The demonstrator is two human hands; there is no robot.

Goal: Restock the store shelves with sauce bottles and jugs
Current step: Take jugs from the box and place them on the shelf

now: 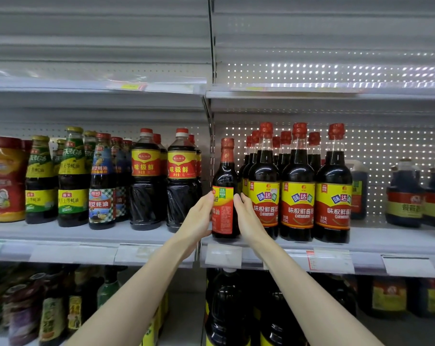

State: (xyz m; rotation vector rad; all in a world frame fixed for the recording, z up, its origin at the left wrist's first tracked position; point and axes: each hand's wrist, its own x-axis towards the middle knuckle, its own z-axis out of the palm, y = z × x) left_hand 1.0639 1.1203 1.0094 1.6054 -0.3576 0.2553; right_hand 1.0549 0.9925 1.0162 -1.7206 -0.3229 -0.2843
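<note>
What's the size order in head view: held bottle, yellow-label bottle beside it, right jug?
1. Yellow-label bottle
2. Held bottle
3. Right jug, though it sits near the wide-angle edge and may stand farther back, so its rank is unsure.

The light is cool, white and fairly bright, falling evenly from overhead and in front. From one to three o'clock the perforated back panel [361, 73] glitters with rows of small bright dots. The centre is sharp: the sauce bottle [223, 211] and the neighbouring bottles [297, 208] show crisp labels and soft highlights on their dark shoulders. Toward nine and three o'clock things smear, and the shelf edge [386, 239] bows with the wide lens. At twelve the price strip [161, 87] shows pale glare. From five to seven o'clock the lower shelf [182, 310] lies in shadow, dim and blurred
</note>
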